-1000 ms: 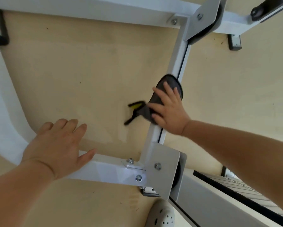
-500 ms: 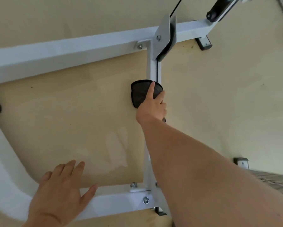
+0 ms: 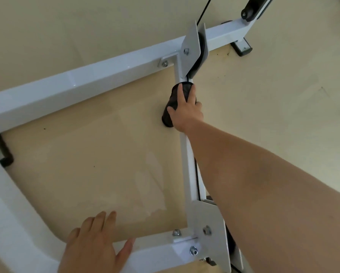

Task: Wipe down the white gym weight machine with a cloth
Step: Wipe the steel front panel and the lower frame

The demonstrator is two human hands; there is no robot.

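- The right hand [image 3: 186,113] clasps the dark cloth [image 3: 172,103] against the thin white bar [image 3: 188,166], thumb on one side and fingers laid over the top.
- The cloth wraps the bar under the palm, just below the upper pulley plate [image 3: 192,46].
- The right arm reaches straight out along the bar.
- The left hand [image 3: 94,247] lies flat with fingers spread on the near frame rail [image 3: 155,253], holding nothing.

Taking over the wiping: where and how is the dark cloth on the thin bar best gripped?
Probably across the cloth, from above, like the right hand: fingers over top, thumb on its left side. It drapes over the narrow bar, so clasping both holds it.
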